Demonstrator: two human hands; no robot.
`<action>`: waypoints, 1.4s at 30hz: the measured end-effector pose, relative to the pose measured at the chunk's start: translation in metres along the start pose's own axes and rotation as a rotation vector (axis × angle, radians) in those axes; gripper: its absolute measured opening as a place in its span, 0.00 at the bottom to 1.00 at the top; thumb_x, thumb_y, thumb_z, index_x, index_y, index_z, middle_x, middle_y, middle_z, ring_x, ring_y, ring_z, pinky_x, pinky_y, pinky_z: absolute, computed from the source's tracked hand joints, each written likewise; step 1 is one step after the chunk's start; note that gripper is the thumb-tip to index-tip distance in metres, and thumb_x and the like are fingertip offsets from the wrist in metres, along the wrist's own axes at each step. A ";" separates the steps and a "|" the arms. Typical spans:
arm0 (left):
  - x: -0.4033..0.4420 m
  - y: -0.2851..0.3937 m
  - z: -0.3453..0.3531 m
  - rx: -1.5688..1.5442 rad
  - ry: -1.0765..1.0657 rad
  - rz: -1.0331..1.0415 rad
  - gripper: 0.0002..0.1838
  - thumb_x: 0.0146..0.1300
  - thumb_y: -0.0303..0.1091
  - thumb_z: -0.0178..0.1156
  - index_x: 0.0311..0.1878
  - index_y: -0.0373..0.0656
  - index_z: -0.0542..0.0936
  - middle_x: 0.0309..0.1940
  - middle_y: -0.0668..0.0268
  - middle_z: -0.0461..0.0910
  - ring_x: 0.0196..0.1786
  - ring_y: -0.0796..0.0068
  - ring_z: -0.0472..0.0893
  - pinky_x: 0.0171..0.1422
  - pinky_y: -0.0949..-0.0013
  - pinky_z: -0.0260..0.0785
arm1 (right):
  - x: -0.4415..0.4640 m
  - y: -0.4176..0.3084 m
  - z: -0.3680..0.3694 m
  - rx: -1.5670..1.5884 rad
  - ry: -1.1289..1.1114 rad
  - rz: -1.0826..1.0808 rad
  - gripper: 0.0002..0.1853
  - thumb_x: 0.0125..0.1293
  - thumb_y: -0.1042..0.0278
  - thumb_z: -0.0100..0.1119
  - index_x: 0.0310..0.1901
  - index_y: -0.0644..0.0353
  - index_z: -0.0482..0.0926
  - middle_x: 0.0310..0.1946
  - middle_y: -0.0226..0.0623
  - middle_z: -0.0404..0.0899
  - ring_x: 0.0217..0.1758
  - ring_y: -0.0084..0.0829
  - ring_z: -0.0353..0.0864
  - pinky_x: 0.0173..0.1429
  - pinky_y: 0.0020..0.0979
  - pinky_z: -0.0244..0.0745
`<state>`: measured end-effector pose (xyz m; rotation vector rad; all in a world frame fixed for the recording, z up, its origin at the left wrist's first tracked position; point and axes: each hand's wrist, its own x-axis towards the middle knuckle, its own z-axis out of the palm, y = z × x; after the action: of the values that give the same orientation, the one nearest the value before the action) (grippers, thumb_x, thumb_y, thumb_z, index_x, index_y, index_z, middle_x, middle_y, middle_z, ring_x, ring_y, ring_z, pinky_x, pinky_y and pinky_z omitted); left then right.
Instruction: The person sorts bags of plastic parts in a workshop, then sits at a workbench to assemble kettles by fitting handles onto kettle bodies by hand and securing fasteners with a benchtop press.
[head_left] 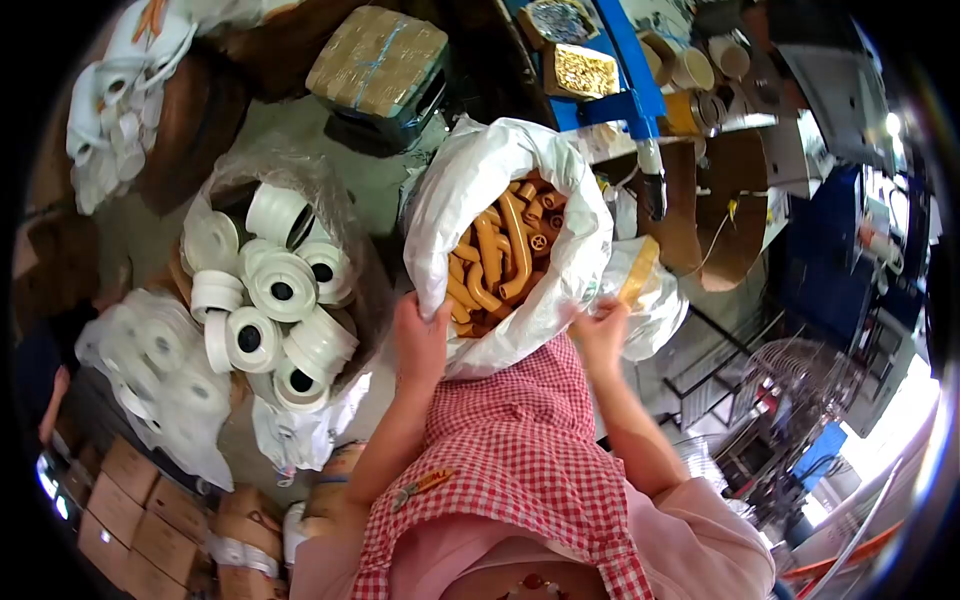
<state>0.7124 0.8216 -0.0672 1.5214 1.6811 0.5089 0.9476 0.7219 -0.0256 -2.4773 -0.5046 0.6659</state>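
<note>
**Two hands are holding an open sack by its rim**

In the head view, the white sack point(435, 225) is standing open against the apron point(520, 440), its orange parts point(516, 250) lying jumbled inside, below the rolled rim. The left hand point(418, 345) is gripping the near-left edge, fingers closed around bunched plastic. The right hand point(602, 340) is pinching the near-right edge, fingers drawn narrow—their tips are blurring, so the exact grip is hard to tell. Holding both sides is probably spreading the mouth and stopping the soft wall from folding inward; the body is seemingly backing the near edge.

To the left, a clear bag point(335, 185) is loosely containing white parts point(278, 212). A smaller bag point(655, 325) is sitting beside the right hand. Beyond the sack, a tub of gold bits point(585, 75) is resting on the blue bench point(632, 55)—near its corner.
</note>
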 end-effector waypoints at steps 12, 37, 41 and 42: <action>0.087 -0.079 0.002 -1.734 -0.790 -0.675 0.27 0.73 0.46 0.38 0.66 0.39 0.71 0.63 0.55 0.76 0.67 0.55 0.74 0.74 0.49 0.63 | 0.010 0.120 0.018 1.710 -0.303 0.674 0.27 0.74 0.55 0.39 0.69 0.60 0.69 0.64 0.44 0.76 0.67 0.46 0.75 0.73 0.51 0.67; 0.283 0.120 0.093 0.019 -1.332 0.221 0.27 0.58 0.49 0.69 0.51 0.34 0.85 0.47 0.57 0.85 0.48 0.64 0.83 0.55 0.63 0.75 | 0.204 0.045 0.037 0.363 -0.162 -0.025 0.24 0.78 0.53 0.50 0.52 0.72 0.79 0.49 0.47 0.82 0.51 0.38 0.80 0.59 0.37 0.72; 0.229 0.078 0.061 -0.164 -0.474 0.218 0.38 0.50 0.48 0.77 0.60 0.37 0.76 0.43 0.59 0.86 0.46 0.64 0.84 0.52 0.63 0.75 | 0.171 0.037 0.050 -0.008 0.254 -0.263 0.25 0.78 0.51 0.49 0.51 0.73 0.78 0.48 0.53 0.81 0.51 0.48 0.80 0.58 0.41 0.73; 0.209 0.062 0.036 -0.181 -0.237 0.277 0.35 0.53 0.46 0.76 0.59 0.38 0.74 0.40 0.58 0.85 0.42 0.62 0.85 0.47 0.62 0.76 | 0.169 0.037 0.051 -0.024 0.327 -0.308 0.26 0.78 0.51 0.49 0.52 0.73 0.77 0.49 0.54 0.81 0.52 0.50 0.79 0.59 0.43 0.73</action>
<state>0.7874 1.0264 -0.1025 1.6183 1.2189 0.5831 1.0638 0.7916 -0.1443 -2.3926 -0.7442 0.1312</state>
